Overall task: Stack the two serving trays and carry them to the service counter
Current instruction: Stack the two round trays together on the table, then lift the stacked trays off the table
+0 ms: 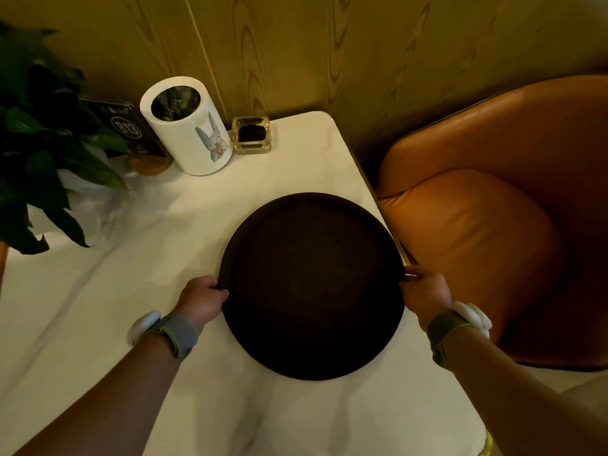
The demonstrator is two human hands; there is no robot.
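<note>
tray (pixel 312 284) on table (pixel 98 307); canister (pixel 187 133) behind it, chair (pixel 493 225) right.

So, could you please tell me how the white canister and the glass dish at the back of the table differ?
The canister is tall, round, opaque white, with a rabbit picture; the dish is low, squarish, clear glass. The canister's top shows a dark opening; the dish holds something dark brown. Both stand on the table near the wall, side by side.

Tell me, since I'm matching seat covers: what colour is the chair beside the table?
Orange-brown, a smooth leather-like finish on the chair, seen in the head view.
</note>
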